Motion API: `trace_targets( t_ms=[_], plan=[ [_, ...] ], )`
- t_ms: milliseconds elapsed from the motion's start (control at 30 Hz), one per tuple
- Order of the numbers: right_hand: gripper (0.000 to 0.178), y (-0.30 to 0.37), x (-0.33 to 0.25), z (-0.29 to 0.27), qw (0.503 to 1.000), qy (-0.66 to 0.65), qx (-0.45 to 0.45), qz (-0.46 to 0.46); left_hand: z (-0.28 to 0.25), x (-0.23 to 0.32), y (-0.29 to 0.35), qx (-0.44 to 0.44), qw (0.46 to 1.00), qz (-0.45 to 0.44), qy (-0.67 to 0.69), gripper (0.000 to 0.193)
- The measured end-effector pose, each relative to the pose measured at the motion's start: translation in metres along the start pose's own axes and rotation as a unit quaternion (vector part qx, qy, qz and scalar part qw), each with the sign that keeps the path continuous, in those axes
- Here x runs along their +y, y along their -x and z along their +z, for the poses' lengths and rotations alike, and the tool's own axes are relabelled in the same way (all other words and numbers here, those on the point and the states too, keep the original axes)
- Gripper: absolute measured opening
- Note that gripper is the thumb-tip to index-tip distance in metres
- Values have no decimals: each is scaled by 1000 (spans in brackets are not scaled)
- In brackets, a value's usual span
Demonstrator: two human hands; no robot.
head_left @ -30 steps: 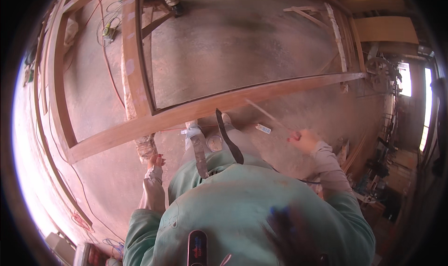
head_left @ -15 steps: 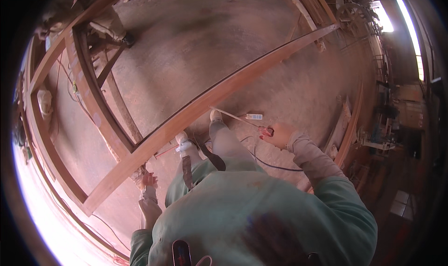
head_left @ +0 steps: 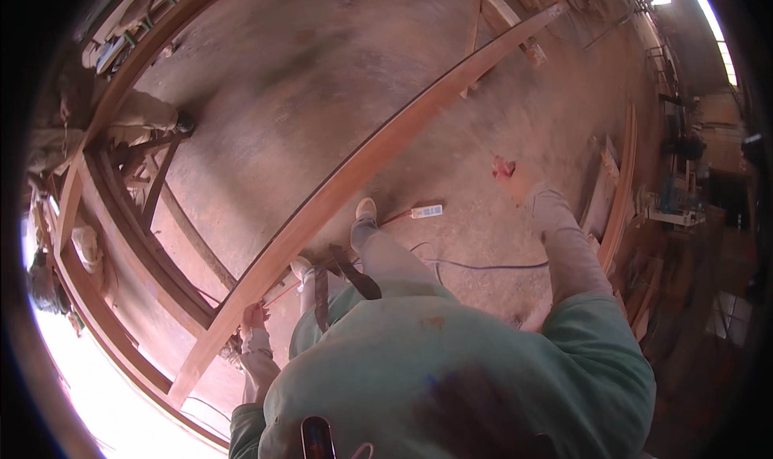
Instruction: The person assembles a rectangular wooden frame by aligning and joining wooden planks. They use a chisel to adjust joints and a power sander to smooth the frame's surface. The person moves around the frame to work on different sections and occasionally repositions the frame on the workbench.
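Note:
A long reddish wooden frame (head_left: pixel 366 165) runs slantwise in front of me, from lower left to upper right. At its near lower side, my left hand (head_left: pixel 254 317) is closed with curled fingers against the rail's edge; part of its grip is hidden. To the right of the frame, out over the floor, my right hand (head_left: pixel 523 184) is closed round the red handle (head_left: pixel 502 167) of a long thin hand tool. Motion smears the tool's shaft, which points up and left toward the frame. Its exact kind does not show.
A white power strip (head_left: pixel 427 211) and a dark cable (head_left: pixel 491 266) lie on the floor by my feet. Timber pieces (head_left: pixel 618 193) stand at the right. Another person's leg (head_left: pixel 149 111) shows at the far left, beyond the frame. More boards (head_left: pixel 515 8) lie at the top.
My right hand has moved up and right with the red-handled tool, away from the frame's rail. My left hand stays by the rail's edge. The whole view has shifted somewhat.

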State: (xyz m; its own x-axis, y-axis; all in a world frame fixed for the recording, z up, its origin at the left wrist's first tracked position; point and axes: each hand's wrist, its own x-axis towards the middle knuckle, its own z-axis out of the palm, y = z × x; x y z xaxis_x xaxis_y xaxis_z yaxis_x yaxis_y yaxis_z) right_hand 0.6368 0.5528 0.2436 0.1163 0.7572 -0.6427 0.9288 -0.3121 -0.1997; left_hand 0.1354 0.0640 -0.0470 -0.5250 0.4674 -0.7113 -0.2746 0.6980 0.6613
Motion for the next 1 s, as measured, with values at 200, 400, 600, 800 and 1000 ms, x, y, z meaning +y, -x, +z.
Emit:
trace_targets(
  t_ms=[200,400,600,800,1000],
  plan=[
    [38,-20,15,-22,977,105,-56,-177,108,120,11,-2,990,99,-99,23],
    [34,-93,42,-101,999,38,-12,-27,150,187,-6,-34,986,120,-114,22],
    [33,-105,14,-122,995,-66,-66,18,170,210,-46,6,993,65,-96,23],
    [34,-158,82,-122,956,172,-7,-238,232,266,-93,-33,999,24,-27,22],
    [35,-208,64,-199,996,-38,14,79,306,299,-113,-82,991,60,-90,22]
  ],
)
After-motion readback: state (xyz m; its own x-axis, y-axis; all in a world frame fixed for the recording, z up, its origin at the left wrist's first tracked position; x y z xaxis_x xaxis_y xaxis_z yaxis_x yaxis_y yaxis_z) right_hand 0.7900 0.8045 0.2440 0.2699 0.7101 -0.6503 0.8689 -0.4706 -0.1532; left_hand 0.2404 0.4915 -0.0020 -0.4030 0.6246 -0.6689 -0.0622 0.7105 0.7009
